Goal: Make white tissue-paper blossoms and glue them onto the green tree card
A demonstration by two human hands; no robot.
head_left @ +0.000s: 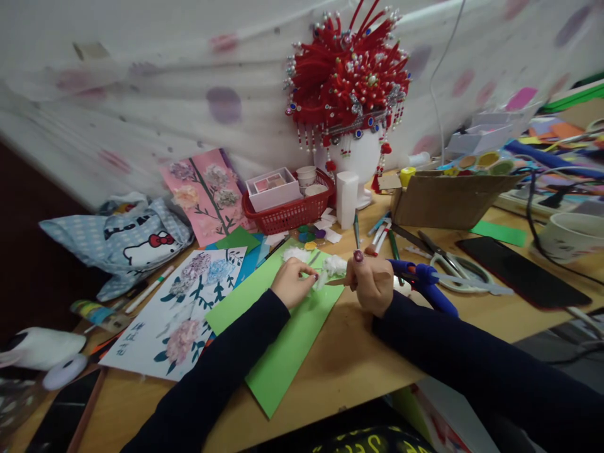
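My left hand (293,281) reaches over a light green card (278,365), its thumb and finger pinched on a small white petal-like piece (321,279). My right hand (372,286) is closed around a slim tan pointed stick (336,282), whose tip points left at the white piece. I cannot make out whether the tip touches it. White fluffy paper flowers (334,265) lie on the upper part of the card, close to both hands. Just right of my right hand lies a blue glue gun (427,283), partly hidden by that hand.
Scissors (460,270) and a black phone (523,270) lie at the right. Behind are a red basket (287,212), a white bottle (347,200), a cardboard box (448,201) and a red beaded headdress (349,82). Flower artwork (141,327) and a blue bag (117,239) are left.
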